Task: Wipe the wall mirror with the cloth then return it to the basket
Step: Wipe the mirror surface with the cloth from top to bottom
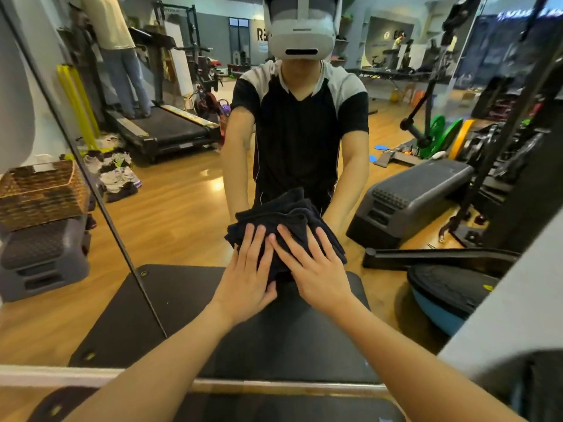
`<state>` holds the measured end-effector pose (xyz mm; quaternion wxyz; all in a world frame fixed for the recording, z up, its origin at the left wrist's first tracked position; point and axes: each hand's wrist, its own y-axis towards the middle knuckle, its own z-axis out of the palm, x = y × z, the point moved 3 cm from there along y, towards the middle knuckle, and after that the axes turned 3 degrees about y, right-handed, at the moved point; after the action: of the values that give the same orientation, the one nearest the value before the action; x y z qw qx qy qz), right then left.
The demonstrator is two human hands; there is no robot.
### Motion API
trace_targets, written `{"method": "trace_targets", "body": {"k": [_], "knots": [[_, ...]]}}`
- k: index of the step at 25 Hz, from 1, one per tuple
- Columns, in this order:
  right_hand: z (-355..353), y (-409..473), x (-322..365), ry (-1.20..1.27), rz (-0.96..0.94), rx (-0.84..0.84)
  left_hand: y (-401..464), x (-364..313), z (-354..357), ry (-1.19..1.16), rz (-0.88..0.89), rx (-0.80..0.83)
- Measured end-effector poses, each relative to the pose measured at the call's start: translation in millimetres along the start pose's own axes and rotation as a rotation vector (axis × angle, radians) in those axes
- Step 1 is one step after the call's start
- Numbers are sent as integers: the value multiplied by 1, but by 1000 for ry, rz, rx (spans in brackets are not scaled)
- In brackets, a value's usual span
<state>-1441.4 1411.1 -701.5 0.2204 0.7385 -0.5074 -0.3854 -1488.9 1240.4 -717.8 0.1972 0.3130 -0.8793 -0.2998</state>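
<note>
A dark navy cloth (286, 217) is bunched flat against the wall mirror (182, 220), low in its middle. My left hand (248, 275) and my right hand (313, 269) both press on it with straight, spread fingers, side by side and touching. The mirror fills most of the view and shows my own reflection behind the cloth. A woven wicker basket (42, 194) appears at the far left on a grey step platform (42, 257), left of the mirror seam; I cannot tell whether it is a reflection.
A black floor mat (274, 403) lies under me by the mirror's base rail (274, 383). A grey wall edge (502, 315) juts in at right. The mirror reflects a treadmill, a grey step, a balance trainer and weight plates on a wooden floor.
</note>
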Motion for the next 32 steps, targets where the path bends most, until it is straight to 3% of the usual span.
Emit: {"method": "trace_targets", "body": {"k": [8,19,32], "knots": [[-67,-14,-134,-61,3,-61,116,-93,-19,36,49,-117],[-137,-77,-304,-194,171,-166,268,-237,-31,88,253,-230],[-134,-142,-336,-104,354,-267,288,-317,10,89,329,-295]]}}
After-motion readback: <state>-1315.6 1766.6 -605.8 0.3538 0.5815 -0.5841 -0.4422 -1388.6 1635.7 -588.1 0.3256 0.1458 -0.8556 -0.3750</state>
